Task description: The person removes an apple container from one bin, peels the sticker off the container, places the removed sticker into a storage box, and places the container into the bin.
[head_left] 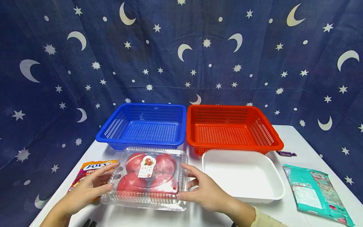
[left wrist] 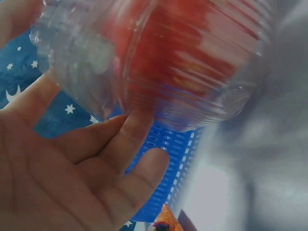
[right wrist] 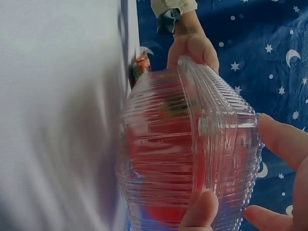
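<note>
In the head view, a clear plastic clamshell box [head_left: 181,157] of red tomatoes [head_left: 132,184] with a white label [head_left: 146,166] is held in front of the blue basket. My left hand [head_left: 88,186] grips its left side and my right hand [head_left: 207,190] grips its right side. The left wrist view shows fingertips [left wrist: 139,122] against the clear wall. In the right wrist view, a thumb [right wrist: 199,211] presses near the rim while other fingers touch the far side. The box appears raised off the white table.
Behind stand a blue basket [head_left: 119,138] and a red basket [head_left: 235,147]. A white tray [head_left: 244,176] is right of the box. An orange Fox's candy bag [head_left: 85,170] lies left, partly behind my hand. A purple-wrapped sweet [head_left: 286,154] and teal packet [head_left: 314,192] lie right.
</note>
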A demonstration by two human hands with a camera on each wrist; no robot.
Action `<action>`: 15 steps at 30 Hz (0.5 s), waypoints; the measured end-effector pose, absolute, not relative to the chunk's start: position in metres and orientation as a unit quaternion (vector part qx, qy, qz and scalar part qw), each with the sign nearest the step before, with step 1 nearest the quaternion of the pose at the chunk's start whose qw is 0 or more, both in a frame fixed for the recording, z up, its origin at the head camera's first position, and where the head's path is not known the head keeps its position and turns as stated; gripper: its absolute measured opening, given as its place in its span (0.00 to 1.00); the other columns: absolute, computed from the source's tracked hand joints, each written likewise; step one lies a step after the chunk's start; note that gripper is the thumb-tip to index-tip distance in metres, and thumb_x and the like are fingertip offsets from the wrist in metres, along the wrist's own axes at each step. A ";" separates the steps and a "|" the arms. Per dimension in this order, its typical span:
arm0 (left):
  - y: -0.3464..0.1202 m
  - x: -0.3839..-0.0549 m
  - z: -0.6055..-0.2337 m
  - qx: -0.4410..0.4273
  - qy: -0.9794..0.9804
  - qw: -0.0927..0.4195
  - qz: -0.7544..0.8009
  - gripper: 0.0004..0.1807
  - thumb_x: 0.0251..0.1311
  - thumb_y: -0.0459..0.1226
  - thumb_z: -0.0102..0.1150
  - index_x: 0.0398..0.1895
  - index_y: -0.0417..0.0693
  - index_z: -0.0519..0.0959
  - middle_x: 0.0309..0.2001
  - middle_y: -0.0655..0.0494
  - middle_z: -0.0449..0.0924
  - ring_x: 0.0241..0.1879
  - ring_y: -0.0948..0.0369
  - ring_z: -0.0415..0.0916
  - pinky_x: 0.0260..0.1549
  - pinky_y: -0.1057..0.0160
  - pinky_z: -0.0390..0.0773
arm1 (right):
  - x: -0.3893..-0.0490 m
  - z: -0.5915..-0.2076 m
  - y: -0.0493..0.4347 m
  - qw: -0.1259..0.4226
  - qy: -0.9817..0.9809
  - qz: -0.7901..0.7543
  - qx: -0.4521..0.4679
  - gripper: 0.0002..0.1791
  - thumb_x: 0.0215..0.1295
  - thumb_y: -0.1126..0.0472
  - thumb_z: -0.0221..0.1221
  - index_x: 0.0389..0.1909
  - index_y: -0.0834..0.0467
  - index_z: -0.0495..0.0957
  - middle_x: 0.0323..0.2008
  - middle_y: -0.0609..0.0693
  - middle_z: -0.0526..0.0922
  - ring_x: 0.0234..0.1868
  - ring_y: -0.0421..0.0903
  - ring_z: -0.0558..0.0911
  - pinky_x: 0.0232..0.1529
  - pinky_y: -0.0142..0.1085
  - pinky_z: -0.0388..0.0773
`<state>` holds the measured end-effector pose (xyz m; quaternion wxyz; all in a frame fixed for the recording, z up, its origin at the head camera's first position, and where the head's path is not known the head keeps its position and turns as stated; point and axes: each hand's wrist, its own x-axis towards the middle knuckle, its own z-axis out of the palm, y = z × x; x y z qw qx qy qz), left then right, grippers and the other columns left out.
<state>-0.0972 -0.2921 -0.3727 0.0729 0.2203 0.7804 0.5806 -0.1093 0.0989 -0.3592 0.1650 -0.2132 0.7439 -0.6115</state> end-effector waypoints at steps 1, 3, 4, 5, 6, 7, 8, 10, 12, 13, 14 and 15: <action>-0.292 -0.097 -0.374 0.216 0.782 0.076 0.580 0.32 0.68 0.24 0.50 0.75 0.42 0.60 0.61 0.26 0.66 0.50 0.64 0.79 0.34 0.61 0.82 | -0.110 -0.360 0.099 0.166 0.745 -0.610 -0.212 0.47 0.55 0.62 0.73 0.75 0.58 0.61 0.61 0.65 0.68 0.40 0.50 0.77 0.34 0.36 0.82; -0.292 -0.098 -0.376 0.212 0.782 0.083 0.580 0.32 0.68 0.24 0.51 0.75 0.41 0.60 0.63 0.23 0.64 0.51 0.64 0.78 0.35 0.62 0.82 | -0.111 -0.362 0.098 0.167 0.749 -0.606 -0.212 0.47 0.55 0.62 0.73 0.75 0.58 0.61 0.61 0.65 0.67 0.40 0.50 0.77 0.33 0.36 0.82; -0.292 -0.099 -0.377 0.208 0.784 0.085 0.578 0.31 0.68 0.25 0.51 0.75 0.41 0.61 0.63 0.24 0.64 0.52 0.65 0.77 0.37 0.63 0.81 | -0.112 -0.363 0.098 0.168 0.751 -0.603 -0.211 0.47 0.55 0.62 0.74 0.75 0.57 0.61 0.61 0.65 0.67 0.41 0.49 0.77 0.33 0.36 0.82; -0.292 -0.099 -0.378 0.203 0.787 0.085 0.576 0.31 0.68 0.25 0.52 0.74 0.41 0.61 0.64 0.25 0.64 0.54 0.67 0.76 0.40 0.64 0.81 | -0.112 -0.363 0.098 0.168 0.752 -0.601 -0.212 0.47 0.55 0.62 0.74 0.75 0.57 0.61 0.61 0.65 0.67 0.41 0.49 0.77 0.33 0.36 0.82; -0.292 -0.100 -0.379 0.200 0.792 0.084 0.571 0.31 0.68 0.26 0.53 0.74 0.40 0.62 0.65 0.26 0.63 0.57 0.67 0.73 0.46 0.64 0.79 | -0.113 -0.364 0.097 0.169 0.754 -0.598 -0.212 0.47 0.55 0.62 0.74 0.75 0.56 0.61 0.62 0.66 0.66 0.41 0.49 0.77 0.33 0.36 0.82; -0.293 -0.100 -0.379 0.195 0.794 0.085 0.570 0.31 0.68 0.26 0.54 0.74 0.39 0.62 0.66 0.26 0.63 0.58 0.68 0.73 0.47 0.64 0.79 | -0.114 -0.364 0.097 0.169 0.756 -0.596 -0.212 0.47 0.55 0.61 0.74 0.75 0.56 0.61 0.62 0.66 0.66 0.41 0.49 0.77 0.33 0.36 0.82; -0.293 -0.100 -0.380 0.192 0.796 0.084 0.567 0.31 0.68 0.27 0.54 0.73 0.39 0.62 0.66 0.27 0.62 0.58 0.69 0.72 0.48 0.65 0.78 | -0.114 -0.365 0.097 0.169 0.757 -0.594 -0.213 0.47 0.55 0.61 0.74 0.75 0.56 0.61 0.62 0.66 0.66 0.41 0.49 0.77 0.33 0.36 0.82; -0.294 -0.101 -0.380 0.187 0.800 0.085 0.563 0.31 0.68 0.27 0.55 0.73 0.38 0.62 0.67 0.26 0.62 0.58 0.70 0.72 0.48 0.66 0.77 | -0.115 -0.366 0.096 0.170 0.759 -0.591 -0.214 0.48 0.55 0.61 0.74 0.75 0.56 0.61 0.63 0.66 0.66 0.40 0.48 0.77 0.33 0.36 0.81; -0.294 -0.101 -0.381 0.187 0.799 0.088 0.565 0.31 0.67 0.27 0.55 0.73 0.37 0.62 0.66 0.26 0.62 0.58 0.69 0.72 0.49 0.65 0.77 | -0.115 -0.367 0.095 0.172 0.759 -0.590 -0.214 0.48 0.55 0.61 0.74 0.75 0.56 0.61 0.63 0.66 0.65 0.40 0.48 0.77 0.33 0.35 0.81; -0.295 -0.102 -0.382 0.187 0.798 0.090 0.566 0.31 0.67 0.27 0.55 0.73 0.37 0.62 0.66 0.26 0.62 0.58 0.69 0.72 0.49 0.65 0.77 | -0.115 -0.368 0.095 0.172 0.759 -0.590 -0.215 0.48 0.55 0.61 0.74 0.75 0.56 0.61 0.63 0.66 0.66 0.40 0.48 0.77 0.32 0.35 0.81; -0.295 -0.102 -0.382 0.187 0.798 0.091 0.566 0.31 0.67 0.27 0.55 0.73 0.37 0.62 0.66 0.27 0.63 0.58 0.68 0.72 0.49 0.65 0.77 | -0.116 -0.368 0.094 0.173 0.759 -0.589 -0.215 0.48 0.55 0.61 0.74 0.75 0.56 0.61 0.63 0.66 0.66 0.40 0.48 0.77 0.32 0.35 0.80; -0.295 -0.102 -0.383 0.185 0.798 0.092 0.566 0.31 0.67 0.27 0.55 0.73 0.38 0.63 0.66 0.29 0.63 0.58 0.69 0.72 0.49 0.66 0.77 | -0.116 -0.369 0.094 0.174 0.759 -0.589 -0.215 0.48 0.55 0.61 0.74 0.75 0.57 0.61 0.63 0.66 0.66 0.40 0.48 0.77 0.32 0.35 0.80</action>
